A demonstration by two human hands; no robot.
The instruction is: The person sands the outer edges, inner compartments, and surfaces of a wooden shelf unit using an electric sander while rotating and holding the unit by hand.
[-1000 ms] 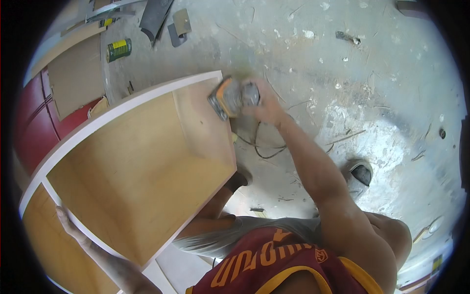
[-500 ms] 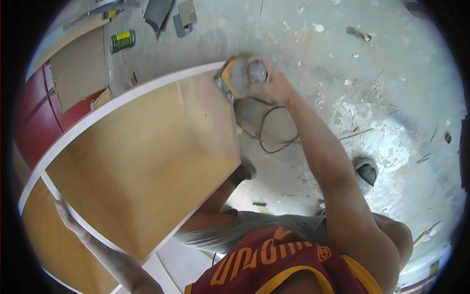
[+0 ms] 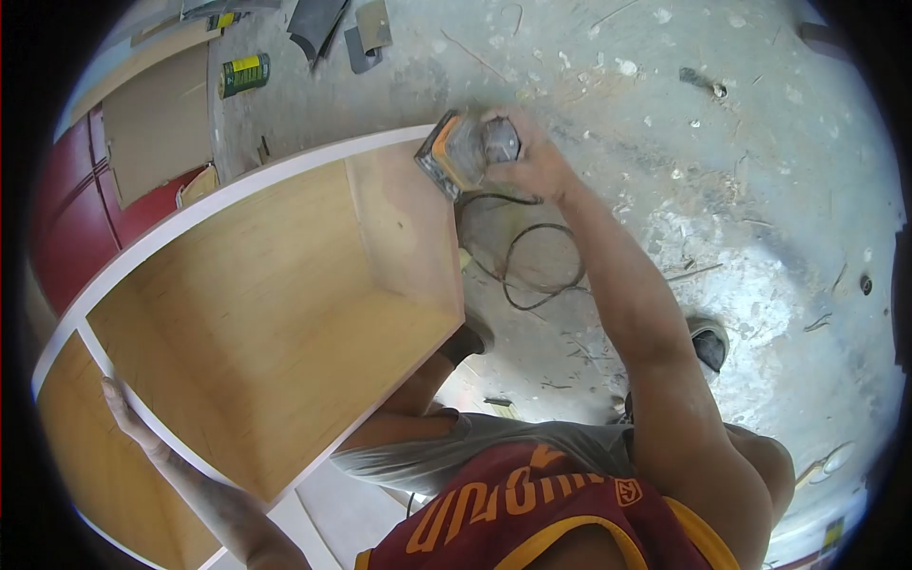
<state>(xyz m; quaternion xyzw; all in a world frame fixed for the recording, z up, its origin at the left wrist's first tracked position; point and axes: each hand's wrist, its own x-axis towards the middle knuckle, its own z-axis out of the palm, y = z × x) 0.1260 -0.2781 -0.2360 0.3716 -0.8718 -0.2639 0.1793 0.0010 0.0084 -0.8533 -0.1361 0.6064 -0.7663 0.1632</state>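
My right hand [image 3: 532, 161] is closed around a power sander [image 3: 458, 152] with a grey body and an orange band. The sander's flat pad sits against the outer end of an open wooden cabinet [image 3: 256, 180], near its top corner. From the sander a dark cord [image 3: 508, 275] trails to the floor in loops. At lower left, my left hand [image 3: 135, 418] grips the pale front edge of the cabinet's divider [image 3: 152, 418]; part of the fingers is hidden. The cabinet's inside is bare yellowish wood, its front edges whitish.
Dusty concrete floor [image 3: 608, 104] with scattered debris lies beyond the cabinet. A green and yellow can [image 3: 244, 75] and dark sheet scraps [image 3: 316, 27] are at the top left. Red panels [image 3: 71, 223] stand at far left. My shoe [image 3: 708, 344] is on the right.
The sander keeps nearly the same place at the cabinet's end, still in my right hand. My left hand stays on the divider. The view has shifted slightly.
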